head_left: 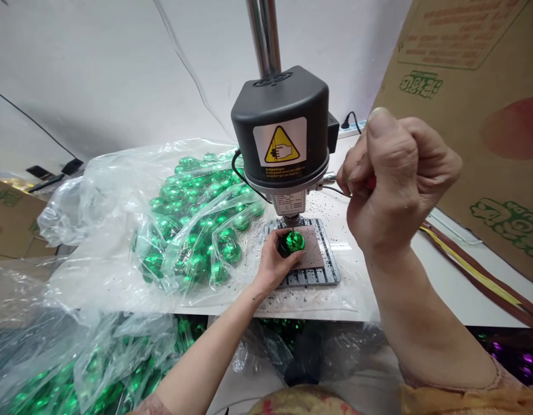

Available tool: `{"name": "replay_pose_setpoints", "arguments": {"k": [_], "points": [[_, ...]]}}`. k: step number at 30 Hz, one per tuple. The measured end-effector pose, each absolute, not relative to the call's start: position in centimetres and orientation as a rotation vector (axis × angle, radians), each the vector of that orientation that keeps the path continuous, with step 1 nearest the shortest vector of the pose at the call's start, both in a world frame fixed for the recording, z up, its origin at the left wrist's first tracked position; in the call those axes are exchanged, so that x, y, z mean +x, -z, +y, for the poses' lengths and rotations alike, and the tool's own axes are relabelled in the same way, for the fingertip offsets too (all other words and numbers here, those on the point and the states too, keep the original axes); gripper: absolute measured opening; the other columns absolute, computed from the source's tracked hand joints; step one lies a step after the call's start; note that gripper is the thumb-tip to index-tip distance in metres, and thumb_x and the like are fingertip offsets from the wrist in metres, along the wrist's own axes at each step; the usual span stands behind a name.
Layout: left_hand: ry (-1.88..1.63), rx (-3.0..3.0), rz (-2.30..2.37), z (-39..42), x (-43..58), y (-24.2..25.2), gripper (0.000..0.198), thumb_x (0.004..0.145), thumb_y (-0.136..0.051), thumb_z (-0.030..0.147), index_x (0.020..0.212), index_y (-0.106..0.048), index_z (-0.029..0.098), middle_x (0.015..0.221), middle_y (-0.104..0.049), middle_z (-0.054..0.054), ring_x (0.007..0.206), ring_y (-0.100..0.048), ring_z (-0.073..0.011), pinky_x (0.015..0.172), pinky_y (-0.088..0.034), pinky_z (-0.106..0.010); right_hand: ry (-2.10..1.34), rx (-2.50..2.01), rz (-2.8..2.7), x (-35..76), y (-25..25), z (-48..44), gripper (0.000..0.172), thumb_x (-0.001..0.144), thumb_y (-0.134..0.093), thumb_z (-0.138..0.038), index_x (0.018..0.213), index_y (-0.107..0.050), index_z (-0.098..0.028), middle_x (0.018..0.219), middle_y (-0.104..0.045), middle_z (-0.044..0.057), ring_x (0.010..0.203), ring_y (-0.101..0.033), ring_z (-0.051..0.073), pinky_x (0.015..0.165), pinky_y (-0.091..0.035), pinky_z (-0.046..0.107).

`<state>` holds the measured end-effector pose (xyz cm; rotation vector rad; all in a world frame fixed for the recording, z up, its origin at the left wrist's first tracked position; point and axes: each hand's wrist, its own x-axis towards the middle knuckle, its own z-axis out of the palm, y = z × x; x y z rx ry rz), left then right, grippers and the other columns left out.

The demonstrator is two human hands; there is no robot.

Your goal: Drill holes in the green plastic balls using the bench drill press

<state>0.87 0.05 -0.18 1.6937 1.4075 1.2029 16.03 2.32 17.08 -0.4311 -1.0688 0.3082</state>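
Observation:
My left hand (274, 258) is closed around a shiny green ball (295, 241), steadying it on a pinkish square pad (315, 252). The pad lies on the slotted grey base plate (332, 271) of a small bench drill press (279, 124). Straight above the ball stands the drill bit, its tip at or very near the top; whether it is inside I cannot tell. To the right of the black motor head, my right hand (391, 173) forms a fist around the press's feed handle. Mostly hidden by my fingers, the handle shows only a bit of red.
Many green balls (192, 230) lie in clear plastic to the left, with more in a bag (97, 369) below the table edge. Dark shavings dot the white table (361, 288). Cardboard boxes (474, 132) stand right and far left. Brown and yellow straps (474, 265) lie at right.

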Motion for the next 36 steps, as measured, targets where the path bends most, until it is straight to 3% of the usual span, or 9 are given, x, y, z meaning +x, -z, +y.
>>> {"name": "replay_pose_setpoints", "arguments": {"k": [11,17,21,25,29,36], "points": [[-1.194,1.702,1.356,-0.1,1.2,0.6,0.052,0.076,-0.081,0.025,0.122,-0.056,0.021,0.116,-0.067,-0.008,0.107,-0.065,-0.0255,0.097,-0.052,-0.044,-0.19,-0.451,-1.069,16.0,-16.4,2.4,0.046,0.091,-0.061,-0.029,0.053,-0.036,-0.022,0.045,-0.033,-0.005,0.039,-0.033,0.008,0.04,-0.028,0.032],[-1.206,1.696,1.342,-0.1,1.3,0.9,0.052,0.077,-0.081,0.027,0.122,-0.056,0.022,0.118,-0.066,-0.007,0.111,-0.063,-0.0262,0.099,-0.05,-0.044,-0.087,-0.403,-0.99,15.2,-15.4,2.0,0.045,0.091,-0.058,-0.02,0.053,-0.033,-0.019,0.043,-0.028,-0.008,0.037,-0.031,0.004,0.045,-0.034,0.028],[-1.225,1.707,1.331,-0.2,1.3,0.9,0.051,0.078,-0.081,0.027,0.122,-0.056,0.022,0.118,-0.066,-0.008,0.11,-0.064,-0.0256,0.098,-0.05,-0.043,-0.082,-0.343,-0.983,15.2,-14.7,2.0,0.039,0.088,-0.056,-0.015,0.055,-0.038,-0.02,0.044,-0.032,-0.008,0.036,-0.032,0.005,0.041,-0.029,0.027],[-1.253,1.732,1.319,-0.2,1.3,1.0,0.049,0.078,-0.081,0.028,0.121,-0.057,0.022,0.116,-0.066,-0.007,0.108,-0.064,-0.0249,0.097,-0.051,-0.042,-0.07,-0.277,-1.016,15.5,-14.4,2.4,0.039,0.086,-0.055,-0.014,0.055,-0.031,-0.02,0.044,-0.03,-0.007,0.036,-0.027,0.004,0.039,-0.023,0.026],[-1.261,1.742,1.305,-0.1,1.2,1.0,0.048,0.078,-0.081,0.027,0.119,-0.057,0.022,0.115,-0.066,-0.007,0.108,-0.064,-0.0245,0.097,-0.051,-0.041,-0.014,-0.232,-1.009,15.5,-14.3,2.9,0.039,0.085,-0.053,-0.014,0.056,-0.027,-0.02,0.042,-0.028,-0.007,0.037,-0.028,0.004,0.043,-0.029,0.027],[-1.261,1.715,1.303,-0.1,1.3,1.1,0.049,0.078,-0.081,0.027,0.12,-0.057,0.022,0.117,-0.066,-0.008,0.109,-0.064,-0.0251,0.098,-0.051,-0.041,-0.037,-0.261,-1.031,15.8,-13.3,2.4,0.045,0.083,-0.057,-0.015,0.055,-0.022,-0.019,0.047,-0.03,-0.006,0.038,-0.025,0.003,0.042,-0.019,0.025]]}}
